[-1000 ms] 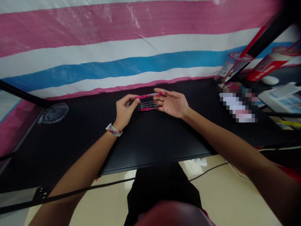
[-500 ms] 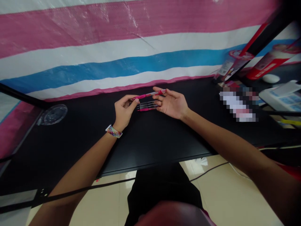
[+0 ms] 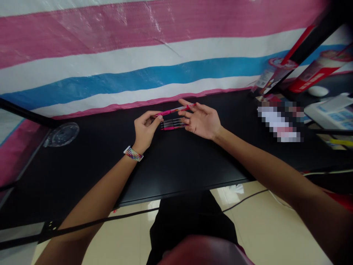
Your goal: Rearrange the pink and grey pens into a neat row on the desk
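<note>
A pink pen (image 3: pixel 176 109) with a clear middle section is held slightly tilted above the black tabletop (image 3: pixel 176 158). My left hand (image 3: pixel 145 127) pinches its left end between thumb and fingers. At the pen's right end is my right hand (image 3: pixel 205 120), palm turned up, the thumb and a finger against the pen while the other fingers spread apart. Just below, several pens (image 3: pixel 172 123) lie side by side on the table, dark ones and one with a pink grip. The fingers of my right hand partly cover their right ends.
A clear plastic lid (image 3: pixel 64 134) lies at the left. To the right stand a cup with a red straw (image 3: pixel 271 75) and a red-labelled cup (image 3: pixel 314 73), beside a white rounded object (image 3: pixel 318 91). A striped sheet (image 3: pixel 138 84) hangs behind the table.
The right end of the pink pen has risen slightly, along with the fingers of my right hand. My left hand has barely moved, and the row of pens lies as before.
</note>
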The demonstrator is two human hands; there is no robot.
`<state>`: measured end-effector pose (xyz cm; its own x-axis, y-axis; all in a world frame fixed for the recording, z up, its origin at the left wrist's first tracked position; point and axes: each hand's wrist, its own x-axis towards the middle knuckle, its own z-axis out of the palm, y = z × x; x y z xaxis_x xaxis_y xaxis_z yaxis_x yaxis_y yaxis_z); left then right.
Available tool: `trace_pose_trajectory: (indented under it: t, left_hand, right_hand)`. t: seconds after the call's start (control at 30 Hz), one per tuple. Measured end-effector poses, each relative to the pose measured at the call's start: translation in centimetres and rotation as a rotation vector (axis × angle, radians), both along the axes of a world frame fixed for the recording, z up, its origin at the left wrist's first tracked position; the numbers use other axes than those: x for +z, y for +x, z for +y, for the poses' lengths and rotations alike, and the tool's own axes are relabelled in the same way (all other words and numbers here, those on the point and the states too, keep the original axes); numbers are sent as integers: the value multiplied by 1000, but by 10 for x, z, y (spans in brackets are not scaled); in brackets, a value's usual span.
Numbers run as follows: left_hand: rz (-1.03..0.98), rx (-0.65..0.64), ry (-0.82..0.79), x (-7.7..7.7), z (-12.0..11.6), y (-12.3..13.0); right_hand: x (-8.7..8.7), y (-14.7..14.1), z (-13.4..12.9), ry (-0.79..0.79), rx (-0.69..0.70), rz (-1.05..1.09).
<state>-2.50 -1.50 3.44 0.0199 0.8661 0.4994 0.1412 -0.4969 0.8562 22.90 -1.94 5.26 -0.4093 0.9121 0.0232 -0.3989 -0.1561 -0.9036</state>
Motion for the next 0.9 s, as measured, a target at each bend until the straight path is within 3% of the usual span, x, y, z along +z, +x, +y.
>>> trace_pose_trajectory:
  t: [0.9]
  left_hand:
    - [32, 8, -10, 2, 2, -2]
  right_hand:
    - [2, -2, 0, -44, 31, 63]
